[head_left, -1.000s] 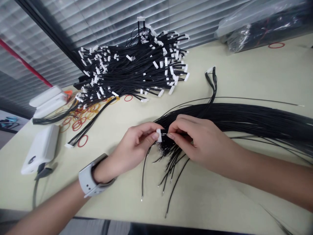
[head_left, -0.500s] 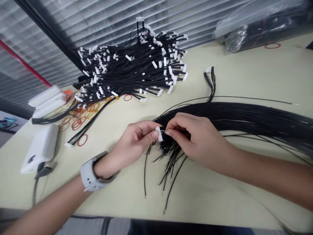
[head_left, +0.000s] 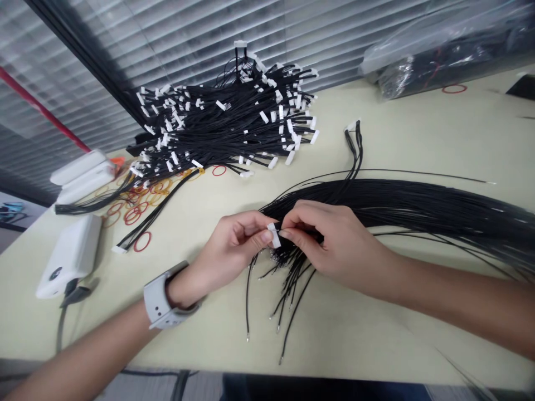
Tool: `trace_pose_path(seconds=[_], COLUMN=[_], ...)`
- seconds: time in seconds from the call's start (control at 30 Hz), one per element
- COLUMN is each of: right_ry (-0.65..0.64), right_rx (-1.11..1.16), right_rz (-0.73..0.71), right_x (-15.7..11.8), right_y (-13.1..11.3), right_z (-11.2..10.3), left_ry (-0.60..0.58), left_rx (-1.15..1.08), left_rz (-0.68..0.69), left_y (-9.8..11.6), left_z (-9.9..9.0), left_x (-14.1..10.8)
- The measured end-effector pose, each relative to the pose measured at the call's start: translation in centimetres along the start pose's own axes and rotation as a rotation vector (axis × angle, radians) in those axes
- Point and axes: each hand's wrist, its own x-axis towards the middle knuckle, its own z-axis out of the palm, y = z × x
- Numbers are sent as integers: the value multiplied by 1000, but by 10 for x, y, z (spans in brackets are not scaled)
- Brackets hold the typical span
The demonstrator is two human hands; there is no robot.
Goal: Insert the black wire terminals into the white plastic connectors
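The left hand point(head_left: 234, 245) pinches a white connector housing point(head_left: 274, 235); the right hand point(head_left: 334, 242), thumb and forefinger closed, grips a black wire at its right side, above the near-left end of a wire bundle point(head_left: 418, 203).

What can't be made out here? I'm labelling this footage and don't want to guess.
Head view:
- Wire at the white connector: partly hidden by the right hand.
- Connector's near end: covered by the left hand.
- Long wire bundle's far end: cut off by the right edge.
- Cable count in the pile: hidden by overlap.
- Plastic bag's contents: obscured by glare.
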Motion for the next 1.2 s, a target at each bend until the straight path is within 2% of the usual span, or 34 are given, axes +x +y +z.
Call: trace_pose_path(seconds=[0.13, 0.3, 0.57, 0.73, 0.93, 1.07, 1.2], right_ry=[-10, -25, -70, -25, 35, 39, 26], right_rx=[28, 24, -66, 5, -58, -37, -37], right_rz=[-27, -29, -102, 20, 165, 176, 66], right_x=[-1, -2, -6, -1, 3, 4, 5], right_y=[-1, -1, -2, -6, 0, 2, -2], right_z=[-1, -1, 1, -6, -18, -18, -15], left_ry=[-35, -55, -86, -57, 43, 50, 28], left_rx=[42, 209, 380, 207, 94, 77, 56], left_rz=[34, 67, 164, 94, 59, 47, 36], left_y=[-3, -5, -5, -2, -1, -1, 1], left_z=[-3, -3, -4, -4, -5, -6, -4], left_x=[-1, -3, -4, 0, 5, 6, 5])
